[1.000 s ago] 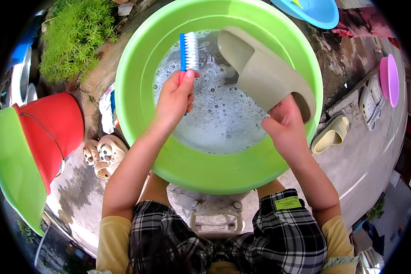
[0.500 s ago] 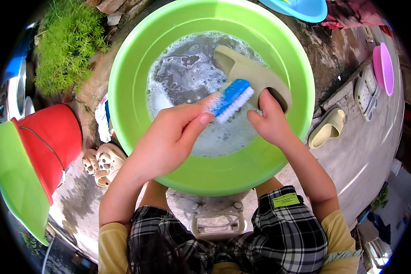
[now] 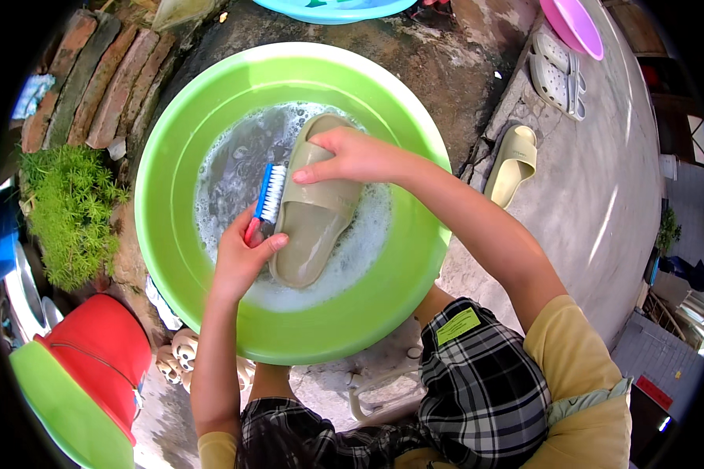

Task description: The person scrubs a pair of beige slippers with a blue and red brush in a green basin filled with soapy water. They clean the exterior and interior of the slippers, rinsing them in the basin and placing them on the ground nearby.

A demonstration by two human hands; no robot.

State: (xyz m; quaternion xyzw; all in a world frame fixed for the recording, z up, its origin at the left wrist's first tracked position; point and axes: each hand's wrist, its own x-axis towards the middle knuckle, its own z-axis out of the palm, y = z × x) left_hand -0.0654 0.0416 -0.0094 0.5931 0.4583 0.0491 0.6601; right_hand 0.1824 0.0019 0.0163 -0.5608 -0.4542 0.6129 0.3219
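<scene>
While the right hand (image 3: 352,156) pins the slipper (image 3: 314,205) in the soapy basin (image 3: 172,141), fingers clamped on its strap, the left hand (image 3: 238,262), gripping the brush (image 3: 269,195), should scrub with short, firm strokes.

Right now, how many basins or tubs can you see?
3, perhaps more out of view. A big green basin holds soapy water at centre; a blue basin lies at the top edge; a pink basin lies top right.
</scene>
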